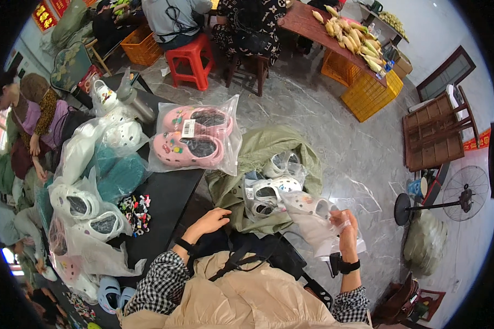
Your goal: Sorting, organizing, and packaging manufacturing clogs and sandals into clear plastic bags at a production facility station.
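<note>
My right hand (344, 227) grips a clear plastic bag (318, 230) that holds a white clog (307, 205). My left hand (208, 222) hovers open, fingers slightly curled, beside the olive green sack (263, 151) of bagged white clogs (269, 189). On the black table (167, 189) to my left lies a clear bag with a pair of pink clogs (189, 145). Small colourful shoe charms (136, 214) sit in a pile near the table's middle.
More bagged white and teal clogs (101, 175) crowd the table's left side. A person in purple (35, 123) sits far left. Red stool (191, 60), seated people, yellow crates (370, 93), a corn-covered table (351, 33) lie ahead; a fan (464, 197) stands right.
</note>
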A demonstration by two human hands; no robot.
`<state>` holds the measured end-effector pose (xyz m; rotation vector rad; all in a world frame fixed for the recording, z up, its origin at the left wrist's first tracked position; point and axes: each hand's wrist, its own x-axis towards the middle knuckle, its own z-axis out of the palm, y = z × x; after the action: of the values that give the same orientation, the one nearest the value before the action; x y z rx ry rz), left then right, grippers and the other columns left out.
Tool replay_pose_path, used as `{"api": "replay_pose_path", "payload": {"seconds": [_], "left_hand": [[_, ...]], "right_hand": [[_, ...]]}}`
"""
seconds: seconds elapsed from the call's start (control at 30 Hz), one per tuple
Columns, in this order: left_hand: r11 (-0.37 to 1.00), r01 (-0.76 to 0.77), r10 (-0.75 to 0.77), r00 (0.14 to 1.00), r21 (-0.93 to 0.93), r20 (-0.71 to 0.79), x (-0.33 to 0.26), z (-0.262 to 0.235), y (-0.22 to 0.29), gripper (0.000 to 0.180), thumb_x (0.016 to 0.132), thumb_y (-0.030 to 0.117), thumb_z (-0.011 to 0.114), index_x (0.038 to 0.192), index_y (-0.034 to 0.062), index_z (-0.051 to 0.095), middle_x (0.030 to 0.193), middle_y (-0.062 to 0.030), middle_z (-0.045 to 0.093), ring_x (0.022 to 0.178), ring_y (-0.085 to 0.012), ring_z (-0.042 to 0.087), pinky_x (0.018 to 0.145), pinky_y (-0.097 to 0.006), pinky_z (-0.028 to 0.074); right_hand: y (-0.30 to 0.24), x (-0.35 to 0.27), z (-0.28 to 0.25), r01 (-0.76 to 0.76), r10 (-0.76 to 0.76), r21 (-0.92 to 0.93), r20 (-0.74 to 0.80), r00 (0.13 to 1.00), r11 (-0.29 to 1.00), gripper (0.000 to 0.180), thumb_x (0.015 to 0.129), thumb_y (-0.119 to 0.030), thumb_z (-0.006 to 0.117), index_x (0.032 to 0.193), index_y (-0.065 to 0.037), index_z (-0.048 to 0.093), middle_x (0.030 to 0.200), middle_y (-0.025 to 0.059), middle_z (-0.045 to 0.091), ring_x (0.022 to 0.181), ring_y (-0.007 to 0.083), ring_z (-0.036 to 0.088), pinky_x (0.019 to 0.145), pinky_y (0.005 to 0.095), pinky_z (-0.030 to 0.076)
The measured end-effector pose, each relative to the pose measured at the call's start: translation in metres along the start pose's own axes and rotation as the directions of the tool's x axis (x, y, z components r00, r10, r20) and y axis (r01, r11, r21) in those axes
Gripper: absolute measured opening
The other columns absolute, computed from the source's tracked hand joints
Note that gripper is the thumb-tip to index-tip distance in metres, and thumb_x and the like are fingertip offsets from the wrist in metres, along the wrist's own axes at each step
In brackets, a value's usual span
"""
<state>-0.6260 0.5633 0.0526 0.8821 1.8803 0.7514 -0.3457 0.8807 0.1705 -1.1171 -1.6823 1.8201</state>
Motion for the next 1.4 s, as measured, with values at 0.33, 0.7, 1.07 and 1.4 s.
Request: {"api": "replay_pose_path", "payload": {"seconds": [0.33,0.7,1.07,1.4], "left_hand": [[0.914,0.337,-0.317,0.941,0.228,-0.121,0.133,0.044,-0.114,0.05,0.091,0.044,0.057,0.139,0.0356,0.047,0.157,-0.0197,0.009,0.139,-0.0514,0.011,0.106,-0.069,0.018],[0.972,0.052,0.101,0.787,0.229,-0.609,0.166,0.011,-0.103,0.04,0.092,0.025,0.054,0.125,0.0029,0.056,0.122,-0.0235,0.058,0.118,-0.039,0.051,0.102,-0.043,0.037],[0.978,-0.116,0.176,0.906,0.173,-0.386,0.175,-0.015,-0.089,0.038,0.095,0.021,0.048,0.126,-0.0002,0.053,0.127,-0.0222,0.054,0.12,-0.0371,0.048,0.105,-0.042,0.035],[0.93,-0.048,-0.058,0.96,-0.365,-0.274,0.135,-0.046,-0.06,0.039,0.099,0.018,0.041,0.131,-0.0029,0.048,0.135,-0.0222,0.049,0.126,-0.0351,0.044,0.11,-0.04,0.032]], "right_hand": [[0.027,0.019,0.036,-0.152,0.151,0.015,0.079,0.985,0.988,0.031,0.1,-0.025,0.048,0.096,0.002,0.063,0.1,0.0114,0.067,0.094,0.0197,0.061,0.09,0.0334,0.047],[-0.02,0.101,0.113,0.19,-0.011,-0.384,0.423,0.906,0.904,0.028,0.096,-0.021,0.051,0.102,0.002,0.066,0.099,0.0127,0.067,0.095,0.0253,0.062,0.087,0.0361,0.045],[0.191,0.17,0.207,0.659,0.124,-0.448,0.87,0.478,0.604,0.026,0.086,-0.01,0.052,0.106,-0.013,0.068,0.136,0.0096,0.052,0.122,0.0314,0.049,0.103,0.0439,0.038],[0.261,0.212,0.231,0.091,0.278,-0.52,0.586,0.761,0.849,0.028,0.088,-0.008,0.046,0.104,-0.003,0.068,0.109,0.0169,0.065,0.108,0.0315,0.058,0.098,0.0357,0.043]]}}
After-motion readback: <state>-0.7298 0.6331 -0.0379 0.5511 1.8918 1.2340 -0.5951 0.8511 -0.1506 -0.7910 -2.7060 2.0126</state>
